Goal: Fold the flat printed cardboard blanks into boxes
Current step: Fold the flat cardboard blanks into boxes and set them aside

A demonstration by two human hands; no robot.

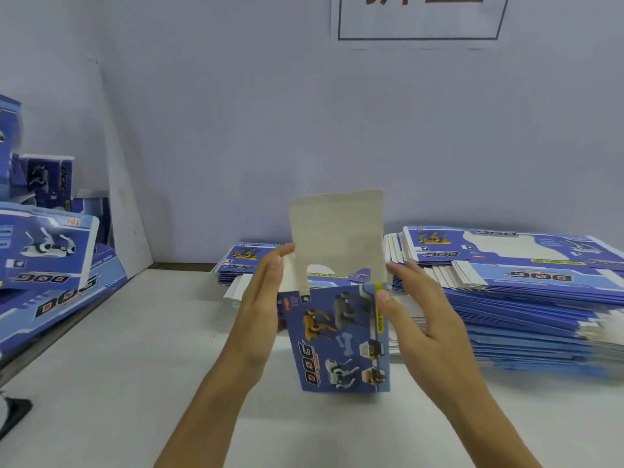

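A blue printed box (pixel 341 339) with toy-dog pictures stands upright at the centre, held above the white table (pixel 135 366). Its top is open and the plain white lid flap (pixel 337 228) sticks straight up. My left hand (pixel 263 305) presses the box's left side, fingers along the small side flap. On the right edge, my right hand (pixel 415 315) grips it, thumb on the yellow strip. Behind lie flat blue blanks in a tall stack (pixel 526 292) at the right and a lower stack (pixel 243 261) at the centre.
Folded blue boxes (pixel 50 251) are piled at the left, some leaning against each other. A white board (pixel 118 184) leans on the wall behind them. A dark object (pixel 13 417) sits at the table's left edge. A sign with black characters (pixel 418 15) hangs on the wall.
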